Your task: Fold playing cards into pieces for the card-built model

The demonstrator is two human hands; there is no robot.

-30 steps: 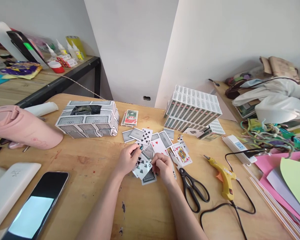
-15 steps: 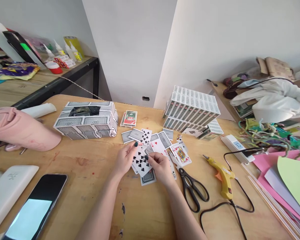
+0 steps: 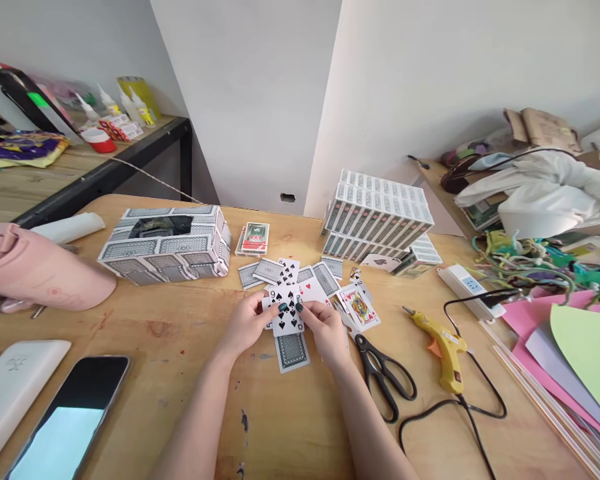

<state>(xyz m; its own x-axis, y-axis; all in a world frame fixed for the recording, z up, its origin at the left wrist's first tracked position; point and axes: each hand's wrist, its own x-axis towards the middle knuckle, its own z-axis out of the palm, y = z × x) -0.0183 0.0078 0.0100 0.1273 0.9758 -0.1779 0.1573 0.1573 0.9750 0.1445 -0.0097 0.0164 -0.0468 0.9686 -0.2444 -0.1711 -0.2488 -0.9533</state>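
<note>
Between both hands a face-up spade playing card point(image 3: 287, 327) is held up, with at least one more card edge showing behind its left side. My left hand point(image 3: 245, 325) pinches the left side, thumb on the face. My right hand point(image 3: 327, 331) grips the right edge with thumb and fingers. Just below lies a face-down patterned card point(image 3: 293, 355). Beyond the hands are other loose cards, among them an eight of spades point(image 3: 289, 270) and a red heart card point(image 3: 312, 289). A face card point(image 3: 360, 308) lies right of my right hand, near black-handled scissors point(image 3: 384, 377).
A card-covered box point(image 3: 165, 250) with an opening on top stands left, beside two card packs point(image 3: 255, 238). Stacked card packs point(image 3: 380, 217) stand back right. A yellow glue gun point(image 3: 447, 353) and its cord lie right. A phone point(image 3: 70, 413) and pink pouch point(image 3: 60, 267) are left.
My hands have raised the spade card off the pile and turned it more upright, with the thumbs now close together on it. The face-down card below is more exposed. The view has shifted slightly.
</note>
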